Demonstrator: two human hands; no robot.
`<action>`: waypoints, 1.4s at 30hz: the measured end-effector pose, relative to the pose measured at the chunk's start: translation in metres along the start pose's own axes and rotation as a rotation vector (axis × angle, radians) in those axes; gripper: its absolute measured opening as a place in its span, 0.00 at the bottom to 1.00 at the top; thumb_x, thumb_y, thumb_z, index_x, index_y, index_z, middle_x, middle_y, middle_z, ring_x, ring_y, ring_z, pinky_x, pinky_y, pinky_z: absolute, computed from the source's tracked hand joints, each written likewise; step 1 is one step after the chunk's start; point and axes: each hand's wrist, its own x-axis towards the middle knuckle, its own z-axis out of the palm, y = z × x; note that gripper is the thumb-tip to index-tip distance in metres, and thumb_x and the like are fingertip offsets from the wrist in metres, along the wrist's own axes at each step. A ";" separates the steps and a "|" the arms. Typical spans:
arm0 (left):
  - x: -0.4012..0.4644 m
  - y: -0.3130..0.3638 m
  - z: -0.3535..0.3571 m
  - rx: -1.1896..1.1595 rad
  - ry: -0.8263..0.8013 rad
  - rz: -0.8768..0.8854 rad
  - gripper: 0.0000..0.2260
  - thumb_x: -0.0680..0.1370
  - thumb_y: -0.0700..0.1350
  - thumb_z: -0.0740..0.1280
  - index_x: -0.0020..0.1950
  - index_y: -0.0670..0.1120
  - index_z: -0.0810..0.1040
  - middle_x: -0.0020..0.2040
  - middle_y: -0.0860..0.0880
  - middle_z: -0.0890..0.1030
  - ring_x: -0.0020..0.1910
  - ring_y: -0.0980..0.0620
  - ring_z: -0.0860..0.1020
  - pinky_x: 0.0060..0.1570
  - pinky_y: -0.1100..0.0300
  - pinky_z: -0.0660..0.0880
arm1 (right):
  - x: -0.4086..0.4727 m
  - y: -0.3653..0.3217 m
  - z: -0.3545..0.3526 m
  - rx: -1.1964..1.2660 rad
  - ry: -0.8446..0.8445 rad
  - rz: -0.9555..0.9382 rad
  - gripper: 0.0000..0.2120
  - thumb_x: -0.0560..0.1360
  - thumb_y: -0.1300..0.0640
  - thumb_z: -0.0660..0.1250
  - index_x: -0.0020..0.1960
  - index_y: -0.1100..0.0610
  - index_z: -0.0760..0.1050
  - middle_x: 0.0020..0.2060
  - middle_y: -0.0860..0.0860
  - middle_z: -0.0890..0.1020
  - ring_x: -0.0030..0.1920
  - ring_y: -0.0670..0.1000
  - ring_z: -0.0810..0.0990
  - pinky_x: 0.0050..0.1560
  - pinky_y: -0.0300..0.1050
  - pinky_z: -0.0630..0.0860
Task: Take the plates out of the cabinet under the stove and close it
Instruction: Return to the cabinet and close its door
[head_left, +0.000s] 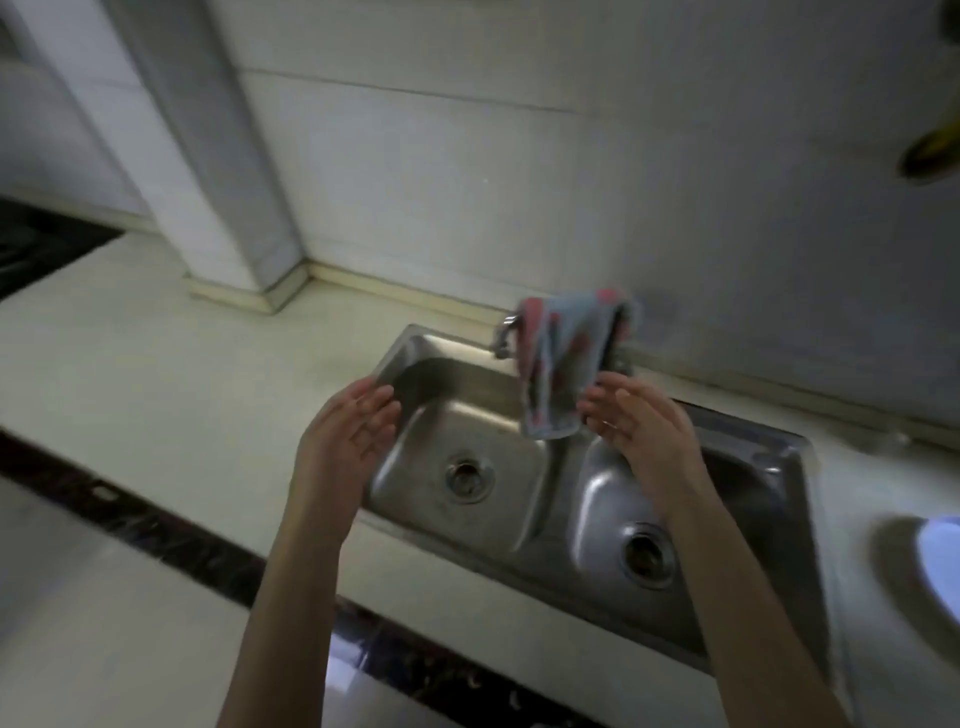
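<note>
My left hand (350, 434) and right hand (636, 423) are both raised over a double-bowl stainless steel sink (587, 525), palms turned toward each other, fingers loosely spread and gripping nothing. The left hand is over the near-left edge of the left bowl; the right hand is above the divider and the right bowl, its fingertips just beside the hanging cloth (566, 364), though I cannot tell whether they touch it.

The sink is brushed metal with rounded corners and a round drain (467, 475) in each bowl. The cloth is soft, blue-grey with pink patches, draped over a curved metal faucet (506, 335) so that only the spout end shows. The counter (171, 384) is smooth and pale, with a dark speckled band along its near edge. Glossy pale tiles cover the far wall (467, 156).

At far left a black stove top (36, 244) is cut off by the frame. At the right edge a white round dish-like rim (940, 561) is cropped; I cannot tell whether it is a plate. The cabinet under the stove is out of sight. The whole view is blurred.
</note>
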 end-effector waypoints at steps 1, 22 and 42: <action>-0.008 0.014 -0.024 0.002 0.037 0.033 0.12 0.80 0.42 0.54 0.52 0.48 0.77 0.42 0.53 0.86 0.42 0.56 0.85 0.43 0.63 0.81 | -0.004 0.009 0.025 0.014 -0.028 0.013 0.12 0.78 0.67 0.55 0.49 0.60 0.77 0.34 0.50 0.86 0.36 0.47 0.85 0.40 0.38 0.80; -0.168 0.146 -0.387 -0.200 0.827 0.374 0.12 0.80 0.44 0.53 0.52 0.47 0.77 0.51 0.48 0.81 0.49 0.52 0.81 0.49 0.59 0.75 | -0.080 0.180 0.427 -0.153 -0.710 0.391 0.10 0.79 0.58 0.56 0.54 0.57 0.76 0.46 0.54 0.82 0.47 0.52 0.82 0.52 0.44 0.75; -0.062 0.273 -0.585 -0.469 1.121 0.620 0.12 0.77 0.45 0.57 0.51 0.44 0.78 0.43 0.48 0.84 0.45 0.50 0.84 0.51 0.57 0.79 | 0.026 0.303 0.759 -0.079 -1.031 0.597 0.11 0.79 0.58 0.56 0.57 0.56 0.75 0.48 0.54 0.83 0.50 0.53 0.83 0.47 0.42 0.80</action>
